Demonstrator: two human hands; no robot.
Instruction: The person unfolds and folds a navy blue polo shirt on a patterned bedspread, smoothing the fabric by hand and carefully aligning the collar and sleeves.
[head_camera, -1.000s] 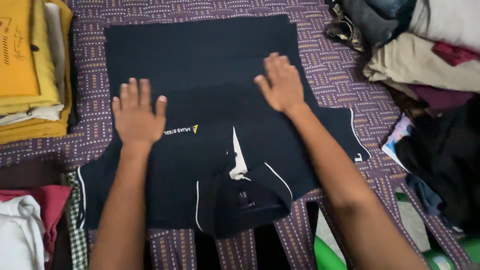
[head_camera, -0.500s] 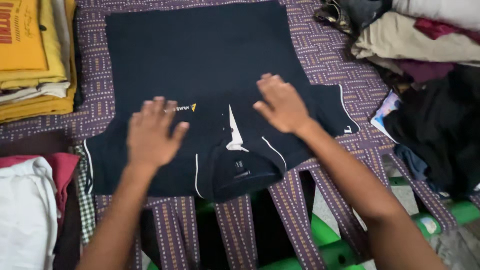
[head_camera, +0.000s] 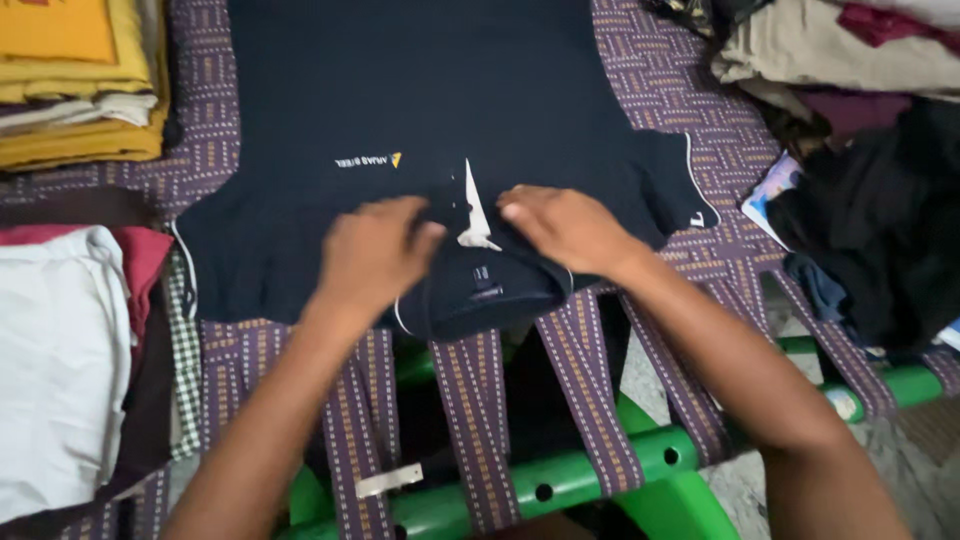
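On the woven cot (head_camera: 690, 70), your navy polo shirt (head_camera: 400, 90) lies flat, collar toward you | left hand (head_camera: 375, 255) open, fingers on the collar placket | right hand (head_camera: 565, 228) open, palm down beside it | yellow folded stack (head_camera: 80, 80) far left.

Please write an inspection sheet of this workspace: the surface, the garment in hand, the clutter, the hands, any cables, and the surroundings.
Surface: purple patterned woven cot on a green frame.
Job's things: dark polo shirt spread flat, collar nearest the person.
Clutter: yellow folded stack at the left; white and red clothes below it; mixed clothes heap at the right.
Hands: left hand and right hand both rest at the collar, grip unclear.
Cables: nothing seen.
Surroundings: grey floor under the frame.
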